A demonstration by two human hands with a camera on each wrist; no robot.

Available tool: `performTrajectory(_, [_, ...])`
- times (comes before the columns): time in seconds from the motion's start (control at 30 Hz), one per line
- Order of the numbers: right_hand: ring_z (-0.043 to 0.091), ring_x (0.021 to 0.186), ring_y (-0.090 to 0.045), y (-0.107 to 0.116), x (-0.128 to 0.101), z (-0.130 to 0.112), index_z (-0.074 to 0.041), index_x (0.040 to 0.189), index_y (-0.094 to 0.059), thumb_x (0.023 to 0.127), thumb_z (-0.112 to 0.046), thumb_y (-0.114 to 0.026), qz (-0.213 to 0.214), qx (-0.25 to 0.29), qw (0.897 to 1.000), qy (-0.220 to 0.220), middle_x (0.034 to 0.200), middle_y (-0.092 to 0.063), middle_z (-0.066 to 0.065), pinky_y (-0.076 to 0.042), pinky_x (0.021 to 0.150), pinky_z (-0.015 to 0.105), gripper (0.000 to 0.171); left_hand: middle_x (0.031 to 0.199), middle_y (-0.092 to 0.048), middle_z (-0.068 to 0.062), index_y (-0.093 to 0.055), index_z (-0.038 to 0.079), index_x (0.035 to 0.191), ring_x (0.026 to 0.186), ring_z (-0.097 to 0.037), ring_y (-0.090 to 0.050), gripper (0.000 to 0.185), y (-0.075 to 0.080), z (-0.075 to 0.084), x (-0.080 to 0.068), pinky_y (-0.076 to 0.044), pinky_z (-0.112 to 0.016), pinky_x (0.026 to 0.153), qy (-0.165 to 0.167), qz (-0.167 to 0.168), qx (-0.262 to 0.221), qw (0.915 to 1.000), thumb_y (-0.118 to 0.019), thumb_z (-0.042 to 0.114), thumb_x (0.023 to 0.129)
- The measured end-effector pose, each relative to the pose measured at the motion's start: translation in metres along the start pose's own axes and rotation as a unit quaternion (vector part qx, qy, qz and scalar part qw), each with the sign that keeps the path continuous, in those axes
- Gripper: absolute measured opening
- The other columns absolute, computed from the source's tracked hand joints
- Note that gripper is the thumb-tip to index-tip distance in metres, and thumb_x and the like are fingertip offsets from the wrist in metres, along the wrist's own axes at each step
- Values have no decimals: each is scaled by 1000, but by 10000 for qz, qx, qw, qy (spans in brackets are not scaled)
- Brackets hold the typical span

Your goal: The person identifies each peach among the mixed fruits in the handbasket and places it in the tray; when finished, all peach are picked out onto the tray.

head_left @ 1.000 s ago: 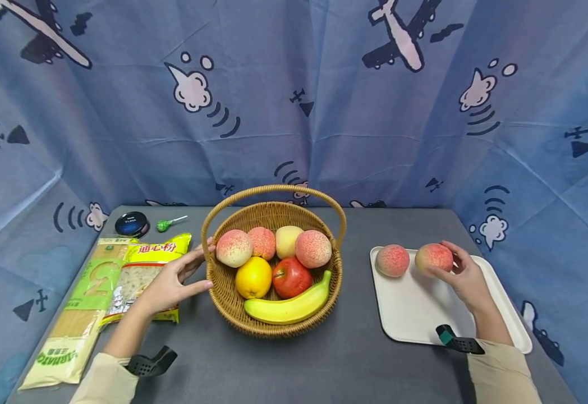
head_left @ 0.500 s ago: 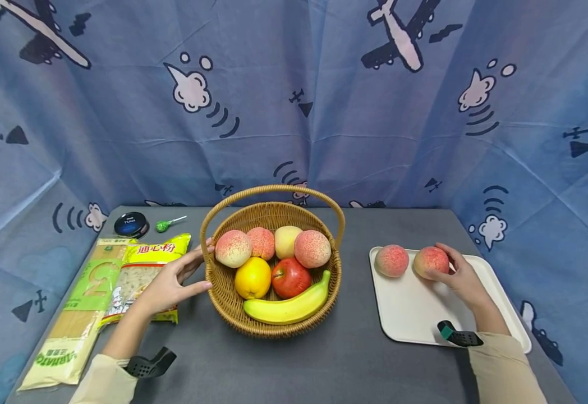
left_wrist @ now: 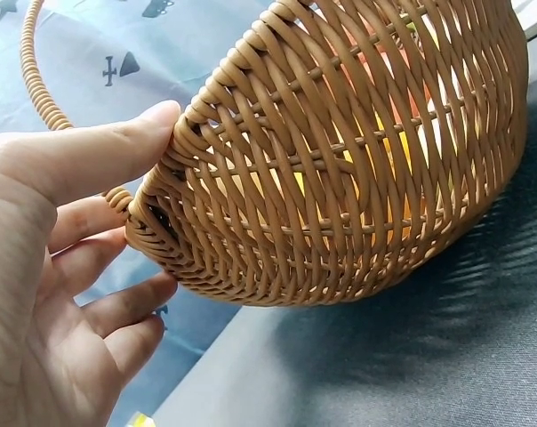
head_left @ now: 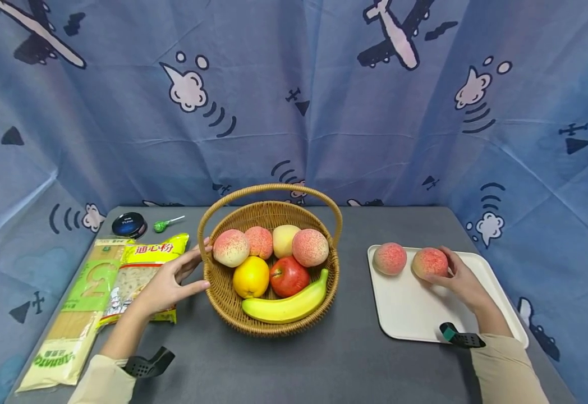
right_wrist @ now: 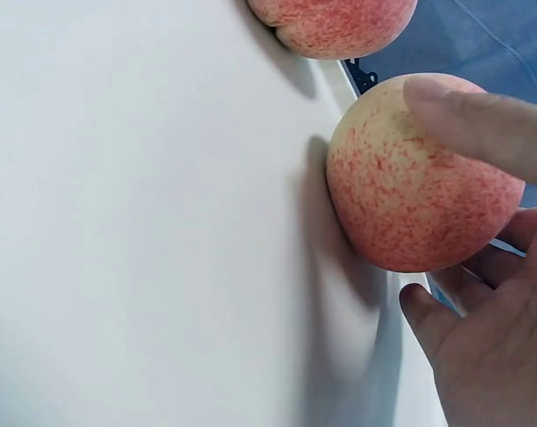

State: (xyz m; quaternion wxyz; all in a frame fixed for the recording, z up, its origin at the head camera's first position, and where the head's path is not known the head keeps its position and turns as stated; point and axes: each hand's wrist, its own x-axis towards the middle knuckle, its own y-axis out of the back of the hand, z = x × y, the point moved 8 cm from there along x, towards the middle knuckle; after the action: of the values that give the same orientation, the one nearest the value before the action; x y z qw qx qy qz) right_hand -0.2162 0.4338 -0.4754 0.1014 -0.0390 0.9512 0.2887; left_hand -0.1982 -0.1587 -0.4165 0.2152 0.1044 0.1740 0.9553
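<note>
My left hand [head_left: 171,285] holds the left side of a wicker basket [head_left: 269,332], its thumb on the near side of the rim and its fingertips by the handle's base, as the left wrist view shows. Inside the basket lie several peaches [head_left: 311,247], an orange [head_left: 251,277], a red apple [head_left: 289,276] and a banana [head_left: 286,307]. Over at the right, my right hand [head_left: 468,283] grips a red-and-yellow peach [right_wrist: 420,178] low at the back of a white tray [head_left: 435,314], thumb across it and fingers behind. Another peach [head_left: 390,258] sits on the tray just left of it.
Left of the basket lie a yellow bag of pasta [head_left: 137,269] and a long green-and-tan noodle pack [head_left: 84,292]. Behind them are a dark tuna can [head_left: 129,224] and a green lollipop [head_left: 160,226]. A blue patterned curtain [head_left: 274,112] hangs behind the grey table [head_left: 294,370].
The right hand has brought its peach slightly left and down towards the tray, turning it a little. The left hand has stayed at the basket. The whole head view has shifted slightly.
</note>
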Motion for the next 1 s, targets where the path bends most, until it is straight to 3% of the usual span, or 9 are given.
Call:
performTrajectory(0.17, [45,142,-3,6,-4,-9,-1,151,1,87,-21,-69,204,27,9996,216,156,-2,27,-9,115,56,97,155,-28,-11,-33,5,147,140,-30,-28,69,1,1,2,-32,-9,105,-11,11,-10,10000,-68,11,87])
performTrajectory(0.33, [35,145,-6,13,-11,-22,-4,153,-4,88,-23,-68,713,-132,9965,412,158,-8,22,-13,120,33,93,155,-28,-12,-33,5,147,140,-29,-28,69,1,0,1,-32,-8,104,77,21,59,10000,-68,13,87])
performTrajectory(0.47, [35,145,-9,15,-22,-43,-6,153,-8,89,-21,-67,942,-219,9917,843,157,-11,23,-14,115,12,87,155,-27,-13,-33,6,147,140,-30,-28,69,1,-1,0,-32,-7,104,108,25,80,9999,-68,13,87])
performTrajectory(0.53, [26,146,-14,14,-28,-55,-9,153,-12,89,-19,-67,1031,-274,9890,1028,157,-14,19,-18,107,1,85,155,-27,-13,-33,6,147,140,-30,-28,70,0,-1,0,-32,-7,104,104,17,55,9999,-68,13,87])
performTrajectory(0.73, [-4,136,-29,4,-48,-100,-9,150,-23,86,-3,-68,1032,-334,9761,1882,155,-28,9,-27,101,-2,79,155,-26,-14,-33,6,147,140,-31,-28,70,0,-2,0,-31,-7,104,135,5,23,9999,-68,14,87])
performTrajectory(1.0, [-3,131,-37,-21,-71,-160,2,144,-33,77,17,-66,498,116,9555,2905,147,-40,6,-33,103,5,76,155,-26,-13,-33,7,147,140,-31,-28,70,1,-3,0,-31,-6,103,175,17,51,9998,-68,15,88])
